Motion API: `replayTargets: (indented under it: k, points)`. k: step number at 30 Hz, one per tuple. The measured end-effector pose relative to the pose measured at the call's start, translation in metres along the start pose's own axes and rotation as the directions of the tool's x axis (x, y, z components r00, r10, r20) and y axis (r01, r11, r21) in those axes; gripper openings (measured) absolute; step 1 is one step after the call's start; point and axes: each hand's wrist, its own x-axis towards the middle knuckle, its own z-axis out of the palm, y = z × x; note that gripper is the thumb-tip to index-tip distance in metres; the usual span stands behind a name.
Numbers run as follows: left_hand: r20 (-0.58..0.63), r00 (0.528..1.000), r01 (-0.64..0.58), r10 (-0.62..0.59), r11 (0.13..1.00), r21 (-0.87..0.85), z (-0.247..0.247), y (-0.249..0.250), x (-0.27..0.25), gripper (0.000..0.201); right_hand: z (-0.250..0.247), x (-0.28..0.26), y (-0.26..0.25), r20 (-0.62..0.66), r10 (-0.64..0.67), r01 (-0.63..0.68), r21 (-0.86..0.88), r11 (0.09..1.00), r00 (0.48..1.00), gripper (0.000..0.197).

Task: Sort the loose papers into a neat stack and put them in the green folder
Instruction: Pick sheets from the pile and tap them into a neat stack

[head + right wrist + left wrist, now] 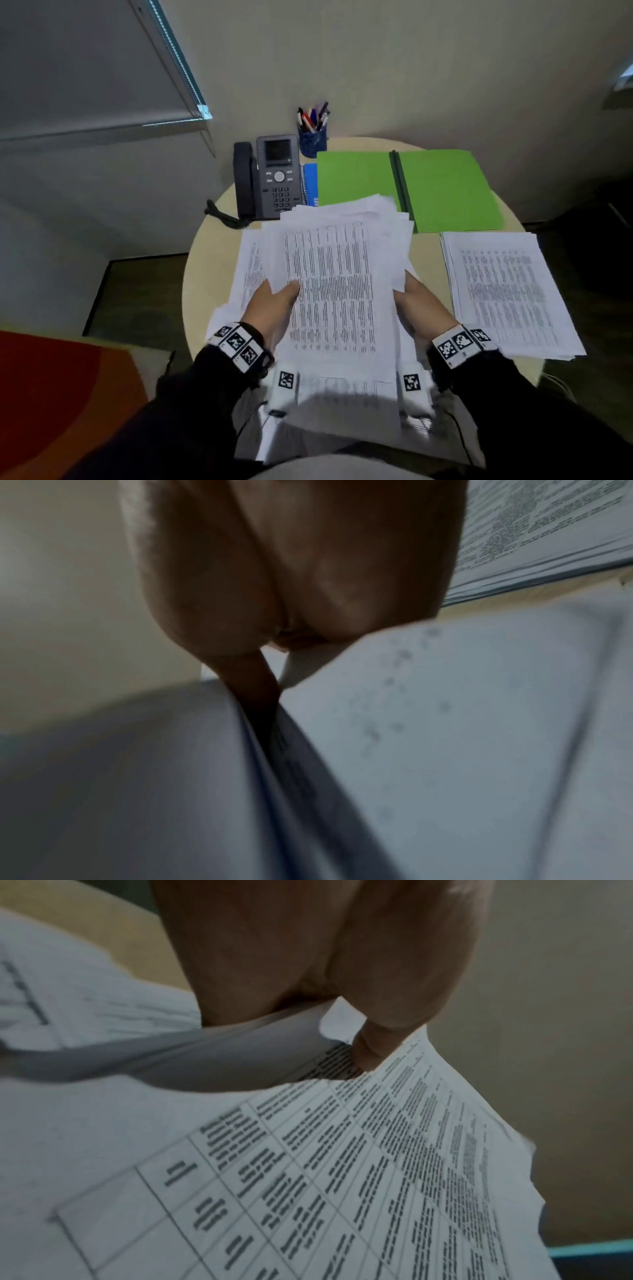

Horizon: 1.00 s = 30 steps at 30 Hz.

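A thick, uneven bundle of printed papers is lifted above the round table, held by both hands at its sides. My left hand grips its left edge, thumb on top of the printed sheet. My right hand grips the right edge, fingers hidden under the sheets. More loose sheets lie spread on the table under the bundle. A second, tidier stack lies at the right. The green folder lies open flat at the back of the table.
A desk phone sits at the back left with a blue spiral notebook beside it. A pen cup stands behind the folder. The beige table's rim curves at the left; a wall is close behind.
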Motion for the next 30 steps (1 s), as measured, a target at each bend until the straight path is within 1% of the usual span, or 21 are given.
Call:
replayTargets:
  k: [2, 3, 4, 5, 6, 7, 8, 9, 10, 11, 12, 13, 14, 15, 16, 18, 20, 21, 23, 27, 30]
  points:
    - [-0.015, 0.999, -0.034, 0.034, 0.999, 0.024, 0.002, -0.011, 0.000, 0.092, 0.002, -0.003, 0.003, -0.052, 0.073, -0.072, 0.024, 0.997, 0.996, 0.032]
    - [-0.016, 0.999, -0.044, 0.045, 0.997, 0.062, 0.004, -0.009, -0.008, 0.096, 0.002, -0.006, 0.003, -0.082, 0.121, -0.118, 0.034, 0.992, 0.989, 0.037]
    - [-0.019, 0.997, -0.073, 0.074, 0.996, 0.042, 0.010, -0.002, -0.019, 0.092, 0.002, -0.009, 0.004, -0.072, 0.147, -0.145, 0.036, 0.989, 0.987, 0.051]
    - [-0.034, 0.990, -0.138, 0.139, 0.990, 0.020, 0.013, 0.002, -0.027, 0.080, 0.003, -0.010, 0.007, -0.060, 0.150, -0.149, 0.018, 0.989, 0.987, 0.066]
    - [-0.056, 0.975, -0.212, 0.213, 0.977, 0.027, 0.018, 0.008, -0.037, 0.063, 0.005, -0.013, 0.005, -0.074, 0.105, -0.108, -0.051, 0.993, 0.992, 0.072]
    - [-0.075, 0.950, -0.298, 0.304, 0.952, 0.074, 0.024, 0.016, -0.048, 0.049, 0.007, -0.016, 0.001, -0.102, 0.006, -0.023, -0.167, 0.986, 0.995, 0.067]
    - [-0.092, 0.918, -0.375, 0.387, 0.919, 0.120, 0.028, 0.022, -0.054, 0.042, 0.008, -0.017, -0.002, -0.153, -0.123, 0.074, -0.290, 0.954, 0.981, 0.051]
    - [-0.107, 0.861, -0.476, 0.497, 0.862, 0.173, 0.031, 0.030, -0.062, 0.038, 0.008, -0.018, -0.008, -0.209, -0.215, 0.129, -0.360, 0.924, 0.954, 0.031]
    - [-0.146, 0.799, -0.550, 0.583, 0.807, 0.213, 0.033, 0.038, -0.065, 0.039, 0.008, -0.019, -0.014, -0.252, -0.279, 0.177, -0.362, 0.915, 0.927, 0.017]
    - [-0.200, 0.730, -0.615, 0.653, 0.756, 0.224, 0.033, 0.044, -0.067, 0.046, 0.008, -0.020, -0.021, -0.264, -0.346, 0.249, -0.338, 0.908, 0.901, 0.011]
    - [-0.243, 0.675, -0.662, 0.696, 0.718, 0.217, 0.030, 0.046, -0.062, 0.059, 0.011, -0.023, -0.030, -0.233, -0.417, 0.340, -0.308, 0.888, 0.879, 0.011]
    - [-0.275, 0.641, -0.688, 0.716, 0.695, 0.206, 0.028, 0.051, -0.064, 0.073, 0.013, -0.027, -0.039, -0.194, -0.486, 0.416, -0.313, 0.854, 0.852, 0.016]
    - [-0.303, 0.632, -0.700, 0.714, 0.693, 0.173, 0.028, 0.054, -0.065, 0.087, 0.015, -0.031, -0.044, -0.124, -0.553, 0.489, -0.338, 0.805, 0.824, 0.023]
    - [-0.310, 0.642, -0.694, 0.702, 0.703, 0.155, 0.026, 0.056, -0.067, 0.097, 0.015, -0.033, -0.043, -0.072, -0.576, 0.513, -0.373, 0.773, 0.814, 0.027]
    - [-0.288, 0.658, -0.689, 0.696, 0.711, 0.144, 0.025, 0.053, -0.067, 0.101, 0.014, -0.032, -0.039, -0.053, -0.538, 0.474, -0.408, 0.781, 0.841, 0.027]
    - [-0.268, 0.703, -0.630, 0.659, 0.751, 0.197, 0.023, 0.037, -0.065, 0.102, 0.013, -0.028, -0.023, -0.084, -0.395, 0.319, -0.450, 0.835, 0.915, 0.022]
    - [-0.226, 0.775, -0.550, 0.590, 0.806, 0.218, 0.020, 0.018, -0.063, 0.101, 0.014, -0.024, -0.005, -0.116, -0.314, 0.239, -0.425, 0.873, 0.942, 0.024]
    - [-0.222, 0.802, -0.522, 0.555, 0.831, 0.193, 0.018, 0.011, -0.063, 0.099, 0.014, -0.023, 0.002, -0.132, -0.296, 0.226, -0.383, 0.895, 0.946, 0.025]
    - [-0.232, 0.828, -0.484, 0.510, 0.860, 0.161, 0.018, 0.003, -0.062, 0.093, 0.019, -0.025, 0.004, -0.150, -0.287, 0.225, -0.332, 0.916, 0.946, 0.024]
    - [-0.217, 0.847, -0.467, 0.486, 0.874, 0.136, 0.029, 0.003, -0.059, 0.075, 0.027, -0.020, 0.009, -0.157, -0.269, 0.204, -0.337, 0.919, 0.950, 0.022]
    - [-0.219, 0.876, -0.415, 0.431, 0.903, 0.113, 0.031, 0.004, -0.053, 0.071, 0.030, -0.020, 0.005, -0.200, -0.274, 0.209, -0.297, 0.932, 0.941, 0.032]
